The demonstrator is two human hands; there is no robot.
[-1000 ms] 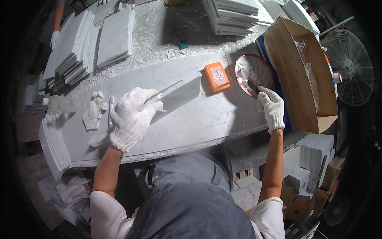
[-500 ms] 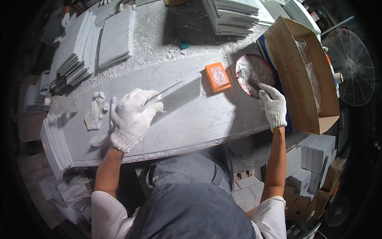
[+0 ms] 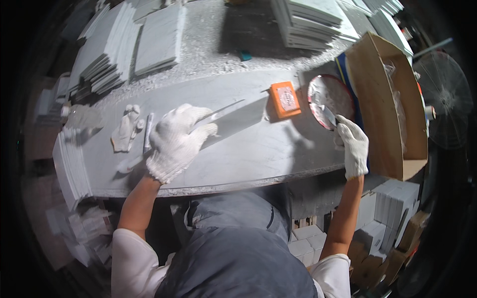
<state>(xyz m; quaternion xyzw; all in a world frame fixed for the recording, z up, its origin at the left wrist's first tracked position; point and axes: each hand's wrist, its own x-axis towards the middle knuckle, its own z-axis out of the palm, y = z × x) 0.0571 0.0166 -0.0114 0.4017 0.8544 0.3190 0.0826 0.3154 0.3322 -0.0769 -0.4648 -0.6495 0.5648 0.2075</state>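
My left hand point(image 3: 176, 141), in a white knit glove, pinches a thin marble tile point(image 3: 237, 118) that stands on edge above the tabletop. My right hand point(image 3: 354, 149), gloved alike, closes on a small putty knife point(image 3: 329, 117). Its blade is over the near right side of a round tin point(image 3: 309, 95) with a red rim and pale paste inside. An orange box point(image 3: 285, 101) with a round label lies between the tile and the tin.
An open cardboard carton point(image 3: 375, 99) stands right of the tin. Tile stacks point(image 3: 310, 22) rise at the back, others point(image 3: 102, 49) at the far left. Spare gloves point(image 3: 125, 130) lie left of my left hand. A fan point(image 3: 443, 94) stands beyond the carton.
The whole view has shifted, carrying the table's things rightward. The putty knife's blade now shows bright at the tin, where it was dark before. My left hand keeps its hold on the tile.
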